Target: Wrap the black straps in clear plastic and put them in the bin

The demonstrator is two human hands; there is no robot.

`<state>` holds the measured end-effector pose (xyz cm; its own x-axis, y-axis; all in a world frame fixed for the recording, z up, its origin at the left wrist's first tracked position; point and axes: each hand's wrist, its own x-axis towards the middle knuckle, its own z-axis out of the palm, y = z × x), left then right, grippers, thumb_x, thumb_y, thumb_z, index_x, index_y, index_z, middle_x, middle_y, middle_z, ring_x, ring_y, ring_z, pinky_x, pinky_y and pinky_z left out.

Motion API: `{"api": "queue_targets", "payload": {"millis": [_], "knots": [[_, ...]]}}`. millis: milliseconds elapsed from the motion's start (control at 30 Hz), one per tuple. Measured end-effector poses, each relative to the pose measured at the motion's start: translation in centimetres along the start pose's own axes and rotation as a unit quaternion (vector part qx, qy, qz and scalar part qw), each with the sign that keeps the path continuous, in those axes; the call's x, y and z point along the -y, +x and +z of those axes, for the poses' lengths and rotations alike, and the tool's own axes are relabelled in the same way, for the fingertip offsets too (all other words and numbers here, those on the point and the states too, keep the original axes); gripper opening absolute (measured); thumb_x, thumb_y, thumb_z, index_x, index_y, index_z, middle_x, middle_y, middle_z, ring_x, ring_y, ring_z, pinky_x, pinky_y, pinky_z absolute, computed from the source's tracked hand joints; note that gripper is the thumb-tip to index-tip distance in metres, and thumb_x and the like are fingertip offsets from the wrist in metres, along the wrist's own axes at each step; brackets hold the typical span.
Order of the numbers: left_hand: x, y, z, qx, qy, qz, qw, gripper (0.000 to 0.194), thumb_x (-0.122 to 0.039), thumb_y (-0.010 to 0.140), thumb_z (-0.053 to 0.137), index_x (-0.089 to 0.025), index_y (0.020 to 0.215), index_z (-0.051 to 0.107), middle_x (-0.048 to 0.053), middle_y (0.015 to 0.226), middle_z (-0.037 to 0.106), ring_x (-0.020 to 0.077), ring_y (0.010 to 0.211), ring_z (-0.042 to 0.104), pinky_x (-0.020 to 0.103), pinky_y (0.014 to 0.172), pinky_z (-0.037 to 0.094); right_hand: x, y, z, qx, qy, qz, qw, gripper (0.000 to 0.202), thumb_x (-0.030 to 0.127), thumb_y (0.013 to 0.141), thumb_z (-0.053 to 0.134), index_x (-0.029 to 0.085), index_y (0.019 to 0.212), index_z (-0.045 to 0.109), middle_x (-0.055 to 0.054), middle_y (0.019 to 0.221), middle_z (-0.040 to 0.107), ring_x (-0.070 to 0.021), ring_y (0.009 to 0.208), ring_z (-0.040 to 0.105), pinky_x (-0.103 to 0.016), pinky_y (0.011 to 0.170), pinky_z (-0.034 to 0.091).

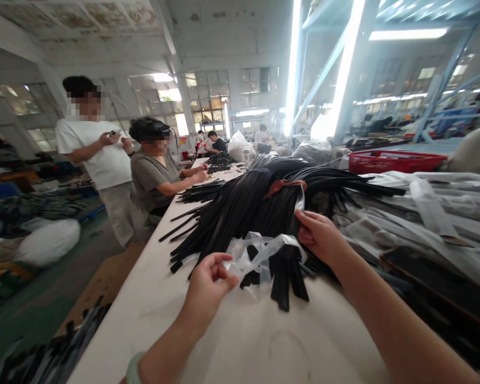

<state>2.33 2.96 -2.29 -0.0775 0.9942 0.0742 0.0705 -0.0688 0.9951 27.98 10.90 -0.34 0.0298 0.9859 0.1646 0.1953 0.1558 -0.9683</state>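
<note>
A translucent white plastic strip [272, 250] hangs in loose loops over the table. My left hand [213, 277] is closed on one part of it, thumb and fingers pinched together. My right hand [318, 234] pinches a shiny pale band [301, 200] higher up, beside the bundle; whether this is the same strip I cannot tell. Behind and under both hands lies a large heap of long black flat strips [240, 208], their ends fanned toward me and to the left. A reddish-brown tie [284, 185] lies across the black strips just beyond my right hand.
The white table [156, 304] runs away from me. A seated person [154, 170] works along its left side, with a standing person [100, 149] behind. On the right are wrapped bundles [384, 213] and a red basket [396, 162]. More black strips [60, 341] lie low at left.
</note>
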Motion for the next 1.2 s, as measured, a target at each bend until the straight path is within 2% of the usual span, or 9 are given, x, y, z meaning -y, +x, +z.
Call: {"api": "queue_targets", "payload": {"millis": [67, 133, 200, 233, 400, 533, 700, 933, 1200], "knots": [[-0.4, -0.2, 0.1, 0.009, 0.0, -0.005, 1.0, 0.043, -0.02, 0.055, 0.078, -0.014, 0.094, 0.062, -0.006, 0.06, 0.053, 0.0099, 0.058, 0.051, 0.02, 0.057, 0.04, 1.4, -1.4, 1.3, 0.035, 0.226, -0.017, 0.973, 0.044, 0.059, 0.072, 0.064, 0.021, 0.067, 0.045, 0.01, 0.047, 0.036, -0.0039, 0.034, 0.024, -0.017, 0.033, 0.022], [-0.5, -0.3, 0.0, 0.02, -0.001, -0.014, 1.0, 0.043, -0.021, 0.057, 0.078, -0.013, 0.095, 0.06, -0.005, 0.062, 0.055, 0.011, 0.061, 0.054, 0.021, 0.059, 0.042, 2.5, -3.0, 2.8, 0.111, 0.391, 0.001, 0.914, 0.036, 0.044, 0.066, 0.076, 0.019, 0.072, 0.051, 0.01, 0.047, 0.039, -0.0023, 0.034, 0.023, -0.014, 0.032, 0.021], [-0.3, -0.3, -0.1, 0.033, -0.006, -0.023, 0.999, 0.043, -0.024, 0.06, 0.077, -0.014, 0.098, 0.058, -0.003, 0.065, 0.06, 0.0129, 0.062, 0.057, 0.023, 0.061, 0.044, 3.2, -4.4, 3.9, 0.175, 0.439, 0.022, 0.881, 0.029, 0.036, 0.066, 0.077, 0.019, 0.076, 0.055, 0.01, 0.045, 0.041, -0.0024, 0.034, 0.026, -0.012, 0.032, 0.023], [-0.2, -0.2, -0.1, 0.036, -0.006, -0.027, 0.999, 0.044, -0.025, 0.061, 0.077, -0.014, 0.099, 0.058, -0.002, 0.066, 0.062, 0.0137, 0.063, 0.059, 0.023, 0.061, 0.044, 3.5, -4.8, 4.3, 0.182, 0.449, 0.02, 0.874, 0.026, 0.033, 0.067, 0.076, 0.019, 0.076, 0.056, 0.009, 0.046, 0.043, -0.0029, 0.034, 0.028, -0.013, 0.032, 0.025], [0.4, 0.1, -0.3, 0.031, 0.014, -0.038, 0.999, 0.044, -0.026, 0.059, 0.079, -0.015, 0.096, 0.057, -0.002, 0.064, 0.064, 0.0128, 0.061, 0.059, 0.021, 0.058, 0.043, 3.8, -4.6, 4.0, 0.082, 0.436, -0.064, 0.894, 0.02, 0.034, 0.074, 0.072, 0.017, 0.08, 0.062, 0.0, 0.07, 0.065, -0.0056, 0.041, 0.05, -0.015, 0.036, 0.04], [0.7, 0.4, -0.2, 0.024, 0.013, -0.032, 0.999, 0.044, -0.027, 0.06, 0.078, -0.014, 0.096, 0.056, -0.002, 0.063, 0.063, 0.0108, 0.058, 0.057, 0.019, 0.057, 0.041, 3.4, -4.4, 4.3, 0.133, 0.385, -0.043, 0.912, 0.032, 0.047, 0.081, 0.066, 0.016, 0.089, 0.066, -0.009, 0.089, 0.072, -0.0136, 0.061, 0.067, -0.022, 0.054, 0.056], [0.5, 0.6, -0.5, -0.003, -0.014, -0.06, 0.998, 0.051, -0.03, 0.058, 0.079, -0.013, 0.099, 0.054, -0.002, 0.062, 0.063, 0.0104, 0.056, 0.054, 0.019, 0.054, 0.04, 2.7, -4.6, 5.7, 0.096, 0.34, -0.033, 0.935, 0.037, 0.049, 0.078, 0.069, 0.014, 0.089, 0.066, -0.006, 0.076, 0.073, -0.0159, 0.062, 0.07, -0.023, 0.058, 0.059], [-0.6, 0.6, -1.1, -0.027, 0.006, -0.015, 1.0, 0.047, -0.023, 0.054, 0.08, -0.014, 0.095, 0.058, -0.007, 0.057, 0.056, 0.0094, 0.055, 0.052, 0.019, 0.057, 0.039, 2.1, -4.8, 6.5, 0.077, 0.333, -0.032, 0.939, 0.037, 0.049, 0.079, 0.068, 0.014, 0.09, 0.065, -0.006, 0.073, 0.072, -0.0165, 0.063, 0.071, -0.023, 0.058, 0.059], [0.3, 1.0, -1.3, -0.031, 0.037, -0.004, 0.999, 0.048, -0.023, 0.056, 0.08, -0.014, 0.096, 0.056, -0.006, 0.059, 0.057, 0.0092, 0.056, 0.051, 0.019, 0.056, 0.038, 1.6, -4.7, 6.6, 0.111, 0.342, -0.034, 0.933, 0.034, 0.048, 0.08, 0.067, 0.015, 0.09, 0.066, -0.005, 0.075, 0.072, -0.0156, 0.064, 0.07, -0.022, 0.06, 0.059]]}}
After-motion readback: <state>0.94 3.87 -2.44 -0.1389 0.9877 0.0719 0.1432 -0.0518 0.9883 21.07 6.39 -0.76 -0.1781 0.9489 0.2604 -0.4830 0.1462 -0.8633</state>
